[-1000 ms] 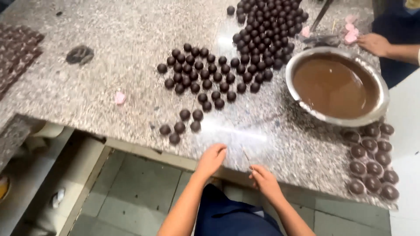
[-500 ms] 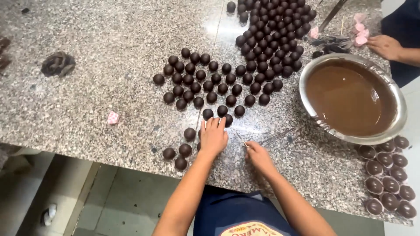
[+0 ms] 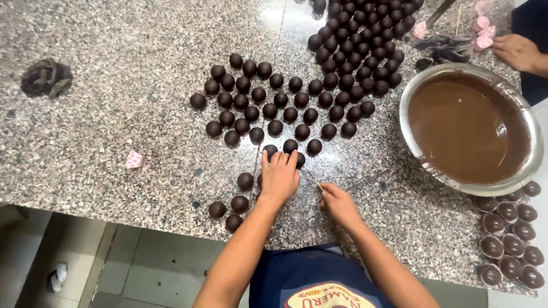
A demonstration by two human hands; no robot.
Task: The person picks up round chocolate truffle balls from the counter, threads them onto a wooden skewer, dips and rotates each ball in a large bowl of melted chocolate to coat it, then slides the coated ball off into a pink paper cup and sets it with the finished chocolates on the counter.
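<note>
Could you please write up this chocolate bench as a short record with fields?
surface: speckled granite counter
left hand: flat on chocolate balls
right hand: pinching a thin stick
bowl: metal, holding melted chocolate
near right edge: chocolates in paper cups
far right: another person's hand
</note>
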